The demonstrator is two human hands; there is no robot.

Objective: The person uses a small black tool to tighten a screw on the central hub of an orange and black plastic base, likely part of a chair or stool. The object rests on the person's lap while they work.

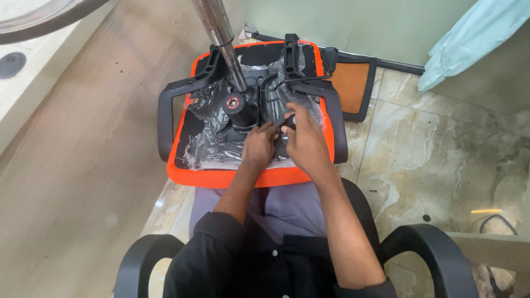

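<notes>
An upturned orange chair seat (232,177) rests on my lap, its black underside wrapped in clear plastic film (205,144). A black mechanism plate (243,110) sits in the middle, with a chrome gas cylinder (221,33) rising from it. My left hand (258,144) presses its fingers on the plate's near edge. My right hand (303,144) grips a small black tool handle (289,121) beside it, pointed down at the plate. Black armrests (165,116) stand on both sides of the seat.
An orange and black backrest panel (353,83) lies on the marble floor (441,154) beyond the seat. A light blue cloth (469,38) hangs at the top right. The black arms (430,248) of the chair I sit on flank me. A small screw (373,191) lies on the floor.
</notes>
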